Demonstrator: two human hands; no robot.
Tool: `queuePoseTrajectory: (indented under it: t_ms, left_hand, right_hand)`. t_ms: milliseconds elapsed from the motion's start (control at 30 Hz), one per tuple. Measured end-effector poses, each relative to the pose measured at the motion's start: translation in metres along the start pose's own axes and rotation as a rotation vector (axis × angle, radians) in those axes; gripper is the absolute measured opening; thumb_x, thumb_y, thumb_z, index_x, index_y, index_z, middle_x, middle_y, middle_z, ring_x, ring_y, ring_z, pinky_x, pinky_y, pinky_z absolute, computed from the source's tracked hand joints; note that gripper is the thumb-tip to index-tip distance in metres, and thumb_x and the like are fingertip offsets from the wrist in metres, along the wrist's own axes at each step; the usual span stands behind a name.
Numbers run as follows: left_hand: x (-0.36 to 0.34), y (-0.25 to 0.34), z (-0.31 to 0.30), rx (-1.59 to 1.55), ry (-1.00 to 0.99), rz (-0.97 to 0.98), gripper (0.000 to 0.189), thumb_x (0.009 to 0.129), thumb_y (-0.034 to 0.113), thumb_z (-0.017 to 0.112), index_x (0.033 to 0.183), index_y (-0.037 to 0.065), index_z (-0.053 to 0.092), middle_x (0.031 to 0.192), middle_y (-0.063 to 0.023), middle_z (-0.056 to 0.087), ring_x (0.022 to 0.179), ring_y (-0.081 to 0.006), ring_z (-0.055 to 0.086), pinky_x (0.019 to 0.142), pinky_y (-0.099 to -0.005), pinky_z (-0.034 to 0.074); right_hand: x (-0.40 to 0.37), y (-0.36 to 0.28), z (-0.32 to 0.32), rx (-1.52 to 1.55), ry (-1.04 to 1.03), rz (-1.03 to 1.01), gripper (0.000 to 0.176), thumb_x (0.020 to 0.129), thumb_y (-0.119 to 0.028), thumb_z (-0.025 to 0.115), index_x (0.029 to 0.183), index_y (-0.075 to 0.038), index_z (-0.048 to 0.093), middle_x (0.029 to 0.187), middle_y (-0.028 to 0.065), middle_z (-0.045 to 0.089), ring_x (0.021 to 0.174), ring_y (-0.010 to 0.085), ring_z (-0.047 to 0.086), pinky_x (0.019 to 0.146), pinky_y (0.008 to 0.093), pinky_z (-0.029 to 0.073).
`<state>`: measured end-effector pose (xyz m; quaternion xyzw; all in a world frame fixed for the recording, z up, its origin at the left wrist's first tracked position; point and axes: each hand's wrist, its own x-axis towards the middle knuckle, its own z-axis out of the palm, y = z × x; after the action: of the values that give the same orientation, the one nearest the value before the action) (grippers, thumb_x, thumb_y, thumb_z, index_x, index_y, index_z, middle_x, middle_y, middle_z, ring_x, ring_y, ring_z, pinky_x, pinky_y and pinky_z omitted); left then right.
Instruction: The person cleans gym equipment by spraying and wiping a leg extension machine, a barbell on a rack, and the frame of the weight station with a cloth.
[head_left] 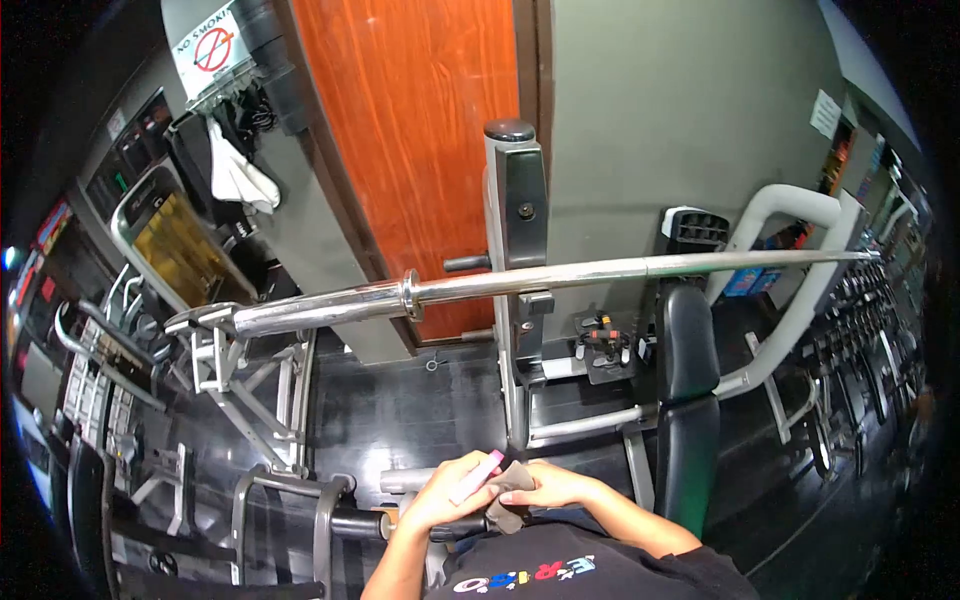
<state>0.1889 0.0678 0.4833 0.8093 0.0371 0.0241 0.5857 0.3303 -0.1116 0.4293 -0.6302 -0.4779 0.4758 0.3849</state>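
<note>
Head view: left grip [447, 498] holds pink object [478, 477], right grip [555, 487] cloth [509, 513].

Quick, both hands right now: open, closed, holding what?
Left hand: closed, holding a pink-and-white item, too small to identify.
Right hand: closed, holding a grey cloth.
</note>
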Motion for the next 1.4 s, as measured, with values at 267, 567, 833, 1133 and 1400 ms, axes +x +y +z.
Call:
queuePoseTrajectory:
  t_ms: [267, 567, 833, 1133, 1400]
  left_hand:
    - [0.046, 0.036, 0.007, -0.111, 0.780, 0.087, 0.041, 0.096, 0.036, 0.055, 0.109, -0.003, 0.056, 0.089, -0.0124, 0.065, 0.059, -0.0129, 0.061, 0.053, -0.0230, 0.049]
    - [0.079, 0.034, 0.018, -0.108, 1.003, 0.271, 0.042, 0.094, 0.037, 0.057, 0.098, -0.004, 0.058, 0.076, -0.0087, 0.058, 0.066, -0.0142, 0.061, 0.054, -0.0255, 0.054]
    - [0.064, 0.025, 0.048, -0.173, 0.939, 0.207, 0.034, 0.092, 0.027, 0.060, 0.097, -0.006, 0.058, 0.084, -0.0139, 0.064, 0.059, -0.0147, 0.062, 0.053, -0.0265, 0.052]
    - [0.010, -0.039, 0.078, -0.348, 0.775, 0.038, 0.023, 0.093, 0.022, 0.059, 0.092, 0.000, 0.058, 0.077, -0.0078, 0.065, 0.059, -0.0108, 0.061, 0.058, -0.0264, 0.050]
    - [-0.020, -0.051, 0.044, -0.122, 0.601, -0.005, 0.022, 0.092, 0.023, 0.061, 0.090, 0.001, 0.060, 0.072, -0.0063, 0.066, 0.060, -0.0120, 0.065, 0.057, -0.0277, 0.051]
  right_hand:
    - [-0.048, 0.028, -0.053, 0.318, 0.179, -0.056, 0.041, 0.093, -0.026, 0.061, 0.125, 0.000, 0.059, 0.112, 0.0068, 0.067, 0.102, 0.0129, 0.060, 0.093, 0.0296, 0.046]
    - [-0.074, 0.072, -0.083, 0.252, 0.198, -0.057, 0.041, 0.090, -0.026, 0.064, 0.121, 0.001, 0.061, 0.105, 0.0074, 0.069, 0.097, 0.0125, 0.062, 0.088, 0.0305, 0.049]
    - [-0.075, 0.076, -0.073, 0.347, 0.370, 0.059, 0.043, 0.093, -0.030, 0.060, 0.125, -0.001, 0.058, 0.114, 0.0073, 0.065, 0.105, 0.0152, 0.058, 0.093, 0.0320, 0.045]
    - [-0.020, -0.063, -0.109, 0.418, 0.309, -0.309, 0.042, 0.096, -0.024, 0.057, 0.130, -0.002, 0.049, 0.123, 0.0062, 0.057, 0.114, 0.0154, 0.052, 0.099, 0.0344, 0.040]
    - [0.031, -0.219, -0.147, -0.495, 0.751, -1.217, 0.047, 0.076, 0.004, 0.067, 0.120, -0.008, 0.055, 0.131, 0.0172, 0.051, 0.120, 0.0328, 0.051, 0.101, 0.0438, 0.041]
